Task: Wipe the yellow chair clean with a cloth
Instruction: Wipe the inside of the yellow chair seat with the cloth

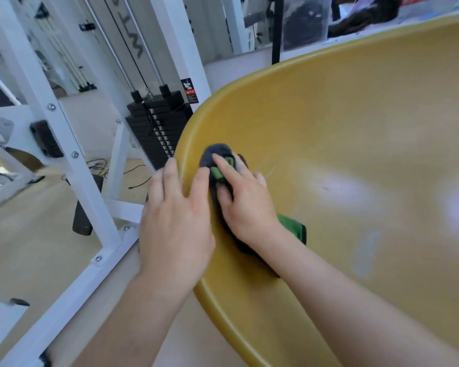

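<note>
Okay, far left: white gym frame (72, 144), black weight stack (157, 128) behind it, loose cables (98, 165) on the floor. Next over, left hand (175, 223) laid across the rim of the yellow chair (355, 128), fingers straight and a bit spread, not curled round anything. Just beside it, right hand (247, 205) pressing a dark cloth (215, 154) with green trim flat onto the chair's inner surface, close to the rim, fingers mostly straight and slightly apart on top. Glossy yellow shell all the way right.
</note>
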`<state>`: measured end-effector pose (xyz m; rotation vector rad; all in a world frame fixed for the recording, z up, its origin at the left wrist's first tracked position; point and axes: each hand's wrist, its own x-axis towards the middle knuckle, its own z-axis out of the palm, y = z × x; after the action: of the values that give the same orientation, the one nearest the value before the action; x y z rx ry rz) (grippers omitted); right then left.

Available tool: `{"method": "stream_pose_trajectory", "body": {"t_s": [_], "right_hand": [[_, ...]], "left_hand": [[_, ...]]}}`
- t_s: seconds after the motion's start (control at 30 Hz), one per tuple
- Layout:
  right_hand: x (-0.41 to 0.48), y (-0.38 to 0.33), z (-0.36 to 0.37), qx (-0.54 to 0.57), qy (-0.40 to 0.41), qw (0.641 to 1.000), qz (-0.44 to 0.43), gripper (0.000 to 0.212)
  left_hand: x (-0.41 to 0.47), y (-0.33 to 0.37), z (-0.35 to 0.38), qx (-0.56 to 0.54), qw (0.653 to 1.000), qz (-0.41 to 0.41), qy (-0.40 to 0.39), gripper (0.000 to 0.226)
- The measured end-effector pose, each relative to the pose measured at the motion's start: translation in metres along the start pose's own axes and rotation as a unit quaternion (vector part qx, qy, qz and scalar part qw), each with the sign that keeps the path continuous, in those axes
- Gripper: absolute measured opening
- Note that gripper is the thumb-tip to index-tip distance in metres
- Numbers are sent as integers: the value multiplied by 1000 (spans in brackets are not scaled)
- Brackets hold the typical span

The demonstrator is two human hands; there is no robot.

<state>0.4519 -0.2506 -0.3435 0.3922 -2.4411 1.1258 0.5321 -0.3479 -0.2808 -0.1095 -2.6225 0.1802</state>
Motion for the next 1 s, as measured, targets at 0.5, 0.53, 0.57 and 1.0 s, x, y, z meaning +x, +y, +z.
{"method": "stream_pose_trajectory", "body": {"t_s": [0.5,0.53,0.57,1.0], "right_hand": [[25,50,-5,-80,12,997,21,50],[-2,53,-11,-106,-21,994,-11,51],[-40,55,-19,-113,-66,990,-55,53],[54,84,-22,-109,15,986,127,55]], "left_hand": [[-51,23,26,-10,974,177,-143,13],[-50,21,26,-11,975,172,-139,14],[-48,20,24,-14,977,165,-133,15],[-44,17,40,-28,976,194,-93,7]]}}
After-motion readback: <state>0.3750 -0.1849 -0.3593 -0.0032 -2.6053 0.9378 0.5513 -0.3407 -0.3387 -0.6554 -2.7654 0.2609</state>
